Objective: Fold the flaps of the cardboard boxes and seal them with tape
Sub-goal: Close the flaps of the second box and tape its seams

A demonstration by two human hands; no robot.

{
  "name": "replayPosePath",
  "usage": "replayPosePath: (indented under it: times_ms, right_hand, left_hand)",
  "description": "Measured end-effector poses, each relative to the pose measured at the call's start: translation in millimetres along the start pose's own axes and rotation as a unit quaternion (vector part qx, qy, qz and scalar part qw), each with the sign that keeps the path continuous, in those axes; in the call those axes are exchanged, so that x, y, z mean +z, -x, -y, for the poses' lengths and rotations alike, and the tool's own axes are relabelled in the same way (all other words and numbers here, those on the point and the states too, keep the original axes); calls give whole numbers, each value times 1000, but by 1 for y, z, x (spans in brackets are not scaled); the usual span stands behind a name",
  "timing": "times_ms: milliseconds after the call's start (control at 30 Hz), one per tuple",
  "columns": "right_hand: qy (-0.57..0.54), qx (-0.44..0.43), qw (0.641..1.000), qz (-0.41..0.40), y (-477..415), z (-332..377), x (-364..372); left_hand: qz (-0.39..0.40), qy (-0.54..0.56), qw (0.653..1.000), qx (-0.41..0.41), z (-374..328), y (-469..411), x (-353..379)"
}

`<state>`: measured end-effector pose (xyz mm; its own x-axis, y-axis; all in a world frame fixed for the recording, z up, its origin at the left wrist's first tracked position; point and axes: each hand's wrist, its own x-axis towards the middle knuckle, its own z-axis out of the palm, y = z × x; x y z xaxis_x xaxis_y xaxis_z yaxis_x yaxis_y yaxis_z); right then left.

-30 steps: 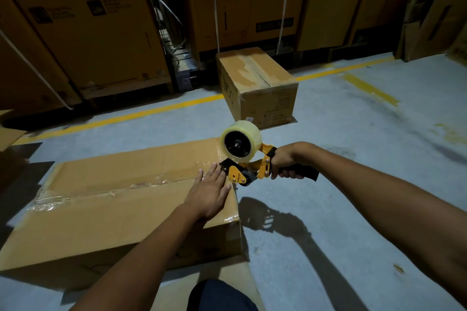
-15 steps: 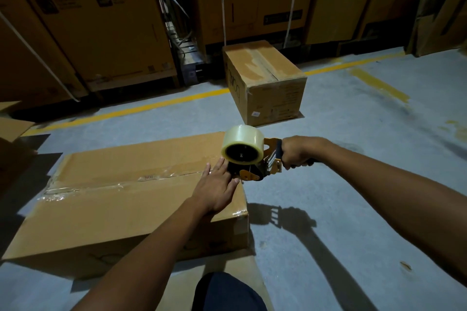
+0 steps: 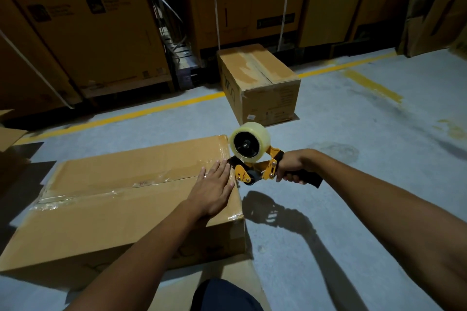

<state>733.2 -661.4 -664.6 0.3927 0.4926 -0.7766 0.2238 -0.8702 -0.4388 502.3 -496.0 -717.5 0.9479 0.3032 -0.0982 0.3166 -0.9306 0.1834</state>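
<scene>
Near side of grey concrete floor [image 3: 379, 121]: wide flat brown cardboard box [image 3: 113, 230], flaps down, clear tape strip [image 3: 121, 188] laid along centre seam. Left hand [image 3: 214, 190] flat, fingers straight, pressing strip end at box's right edge. Right hand [image 3: 290, 166] wrapped round black handle of yellow tape dispenser [image 3: 262, 159] with clear roll, just past that edge. Risks: ragged tear or stretched tape if dispenser pulled at poor angle; strip end lifting if left-hand pressure eases; wrinkled far-left end probably bonds weakly.
</scene>
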Motion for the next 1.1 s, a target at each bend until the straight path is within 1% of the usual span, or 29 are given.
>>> replayPosePath:
  times_ms: [133,200,267,400,500,700,767,833,900,1000,1033,1100]
  right_hand:
    - [-97,-6,995,-20,-18,-10,9]
    - [-137,9,990,-34,-32,-18,20]
    - [-197,27,980,-30,-47,-26,34]
    - [-354,43,934,-23,-79,-39,68]
    - [-452,36,891,0,-106,-47,91]
    - [-567,43,822,14,-149,-60,111]
    - [-586,52,809,-9,-159,-64,119]
    - [-589,60,805,-45,-165,-70,127]
    - [-550,68,826,-102,-167,-75,133]
    - [-402,103,881,-227,-159,-75,129]
    - [-350,111,895,-253,-153,-69,125]
    - [-246,148,906,-311,-126,-42,111]
  left_hand:
    - [-5,9,998,65,0,-3,-1]
    - [-17,23,995,94,3,-9,-1]
    - [-34,38,992,119,10,-18,-4]
    - [-58,28,986,154,13,-42,-3]
    - [-51,27,987,147,10,-56,0]
    - [-54,33,989,137,10,-62,8]
    - [-63,22,989,134,9,-62,9]
    - [-65,12,989,136,10,-62,10]
    - [-60,15,989,134,9,-61,9]
    - [-41,15,991,126,3,-58,3]
    - [-36,6,992,120,1,-56,2]
    - [-25,-8,995,99,-1,-52,0]
